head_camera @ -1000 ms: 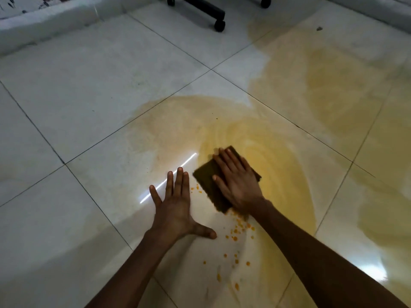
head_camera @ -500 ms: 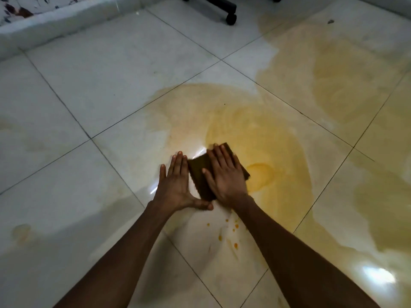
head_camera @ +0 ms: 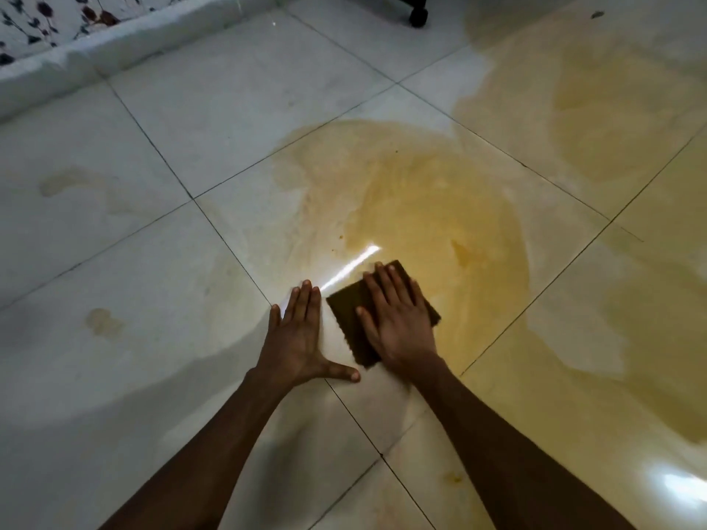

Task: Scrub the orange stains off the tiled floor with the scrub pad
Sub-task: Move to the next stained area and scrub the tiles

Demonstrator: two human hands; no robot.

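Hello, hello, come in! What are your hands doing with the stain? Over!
Right hand flat on pad, pressing. Left hand flat on floor. Stain ahead. Nothing blocking.

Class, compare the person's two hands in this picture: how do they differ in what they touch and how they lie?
The right hand lies flat on the dark scrub pad, pressing it to the floor; the left hand rests straight on the bare tile. The right hand sits at the edge of the orange stain; the left hand is on paler floor beside it. The left hand's thumb is splayed wide; the right hand's thumb lies closer in. Both have straight fingers.
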